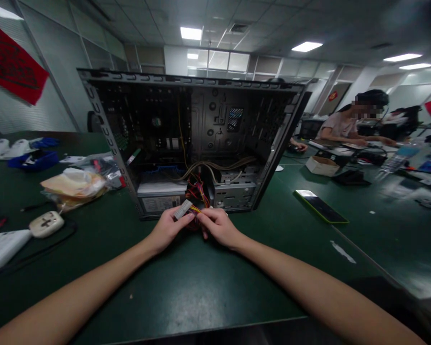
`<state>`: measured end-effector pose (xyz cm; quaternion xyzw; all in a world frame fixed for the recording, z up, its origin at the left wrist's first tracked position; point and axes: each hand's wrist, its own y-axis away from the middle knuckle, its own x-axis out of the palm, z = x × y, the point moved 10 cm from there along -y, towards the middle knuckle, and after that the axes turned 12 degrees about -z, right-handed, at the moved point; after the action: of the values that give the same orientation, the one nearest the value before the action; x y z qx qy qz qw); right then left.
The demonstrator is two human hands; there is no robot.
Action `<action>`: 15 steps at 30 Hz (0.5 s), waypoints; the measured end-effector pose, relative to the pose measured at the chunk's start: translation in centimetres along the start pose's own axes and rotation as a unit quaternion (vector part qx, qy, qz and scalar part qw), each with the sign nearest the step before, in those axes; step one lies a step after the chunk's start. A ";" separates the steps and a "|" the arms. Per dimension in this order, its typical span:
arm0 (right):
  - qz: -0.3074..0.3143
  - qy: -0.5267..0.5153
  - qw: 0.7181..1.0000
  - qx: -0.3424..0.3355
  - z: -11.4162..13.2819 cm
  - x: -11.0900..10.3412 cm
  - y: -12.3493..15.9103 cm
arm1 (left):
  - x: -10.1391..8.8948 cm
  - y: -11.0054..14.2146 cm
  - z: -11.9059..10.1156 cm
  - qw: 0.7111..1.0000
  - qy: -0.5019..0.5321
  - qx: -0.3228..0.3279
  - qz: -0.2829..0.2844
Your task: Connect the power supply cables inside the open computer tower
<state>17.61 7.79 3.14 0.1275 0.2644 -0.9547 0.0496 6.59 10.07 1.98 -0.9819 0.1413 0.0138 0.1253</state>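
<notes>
An open computer case [215, 79] stands on the green table in front of me, its inside facing me. At its lower front, my left hand [168, 230] grips a pale multi-pin power connector [183, 209]. My right hand [219, 226] pinches the yellow and dark power cables [195, 208] just behind that connector. More coloured wires [197, 187] run back into the case, between the power supply [161, 199] at lower left and a metal drive cage [235, 196] at lower right. The fingertips partly hide the cable bundle below.
Left of the case lie a clear plastic bag [73, 184], a blue tray [34, 160] and a cream power socket [46, 224]. On the right are a green-edged phone [319, 206] and a small box [322, 166]. A person [345, 122] sits at the far right.
</notes>
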 end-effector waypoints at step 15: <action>-0.008 -0.013 1.000 -0.003 0.3 0.1 0.1 | -0.1 0.1 -0.7 1.000 -0.019 0.017 -0.015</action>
<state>17.45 7.54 3.37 0.1130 0.2681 -0.9557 0.0453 6.43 9.85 2.59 -0.9812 0.1249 0.0283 0.1446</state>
